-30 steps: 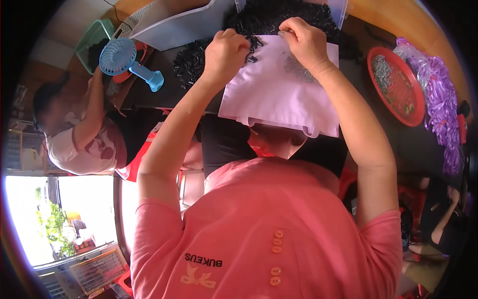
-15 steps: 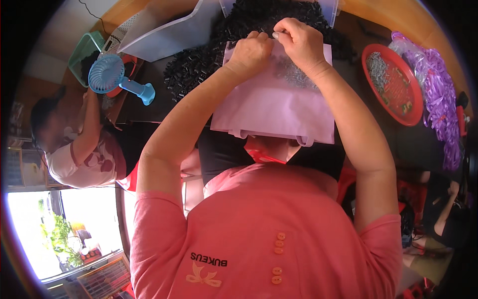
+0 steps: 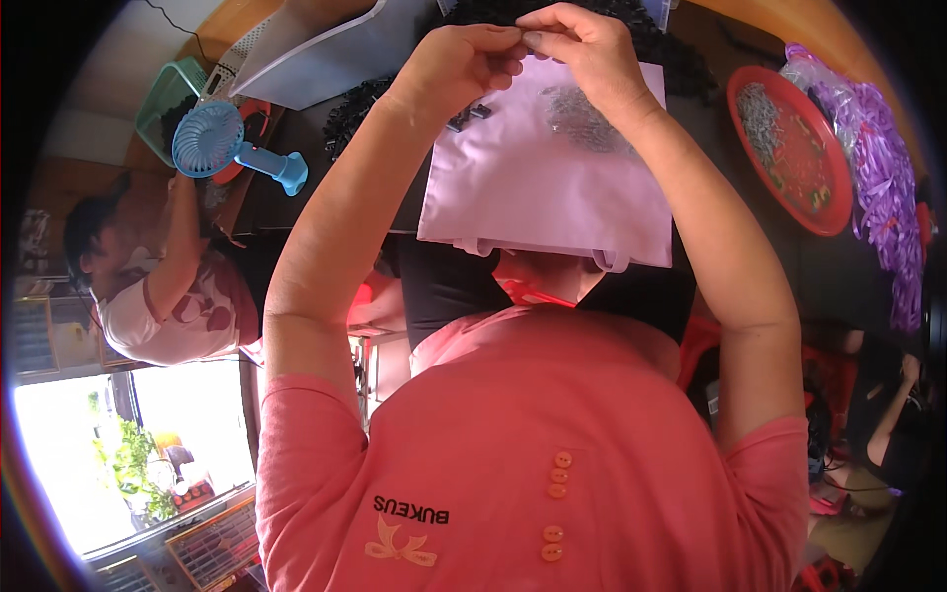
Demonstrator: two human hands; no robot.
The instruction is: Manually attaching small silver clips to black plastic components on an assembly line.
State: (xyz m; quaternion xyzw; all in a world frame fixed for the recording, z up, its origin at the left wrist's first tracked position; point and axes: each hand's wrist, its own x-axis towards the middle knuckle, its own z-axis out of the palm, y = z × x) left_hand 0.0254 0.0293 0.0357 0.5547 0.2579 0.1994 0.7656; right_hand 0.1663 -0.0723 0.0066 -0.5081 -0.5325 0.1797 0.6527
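My left hand and my right hand meet fingertip to fingertip over the far edge of a lilac cloth bag. Both are closed in a pinch; whatever lies between the fingertips is too small to make out. Flat on the table edge, the bag carries a loose heap of small silvery metal pieces beside my right wrist. A few small black pieces rest on it beneath my left hand. Beyond my hands spreads a big pile of small black pieces, partly hidden by them.
To the right stands a red oval tray with metal pieces, beside bundled purple ribbons. At left are a blue handheld fan, a translucent plastic bin and a green basket. Another person sits at the left.
Both hands have moved farther away and slightly left, their fingertips now touching. My left hand has turned, showing more of its fingers. The view has shifted slightly.
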